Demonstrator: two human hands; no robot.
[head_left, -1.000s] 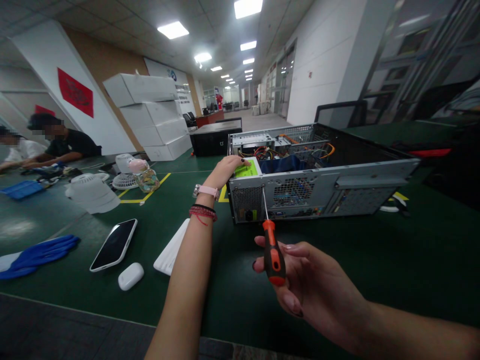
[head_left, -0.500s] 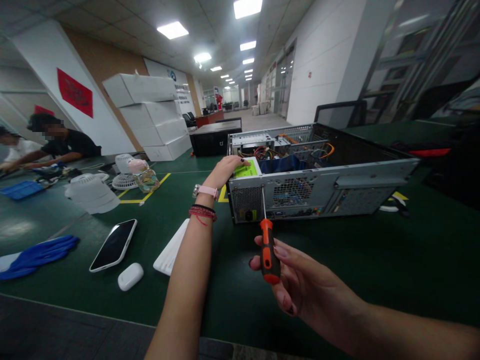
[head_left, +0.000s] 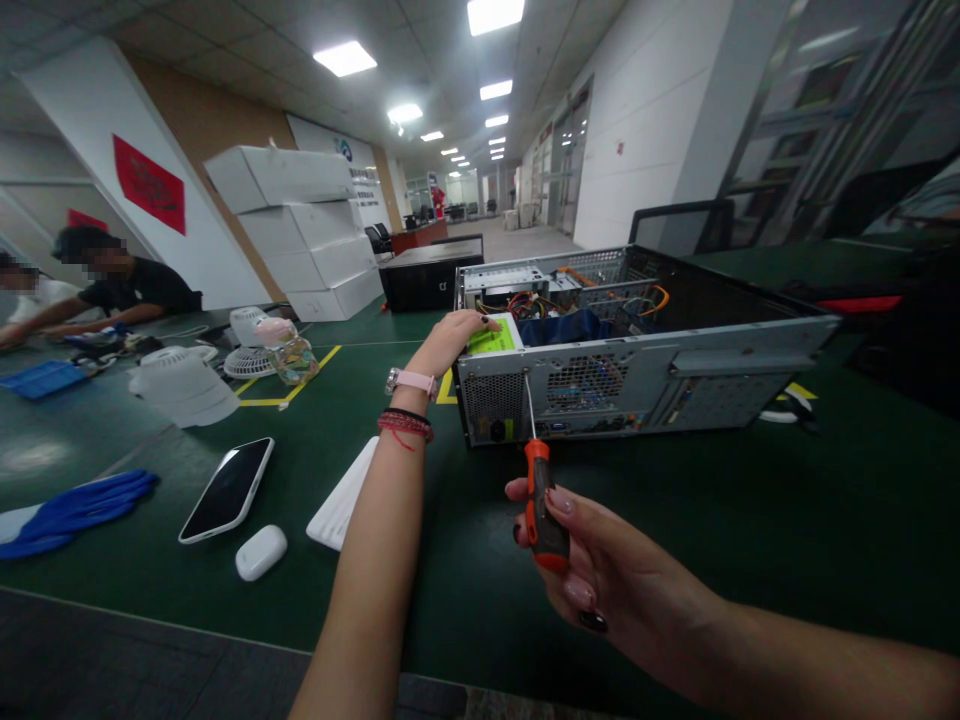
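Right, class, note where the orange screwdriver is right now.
Head view, lower centre: the screwdriver is gripped in the right hand, its tip at the rear panel of the computer case.

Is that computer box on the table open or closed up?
Open. The computer case lies on its side with no top panel, so coloured cables show inside.

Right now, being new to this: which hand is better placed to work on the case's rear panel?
Probably right. The right hand grips the screwdriver, tip at the rear panel; the left hand rests on the case.
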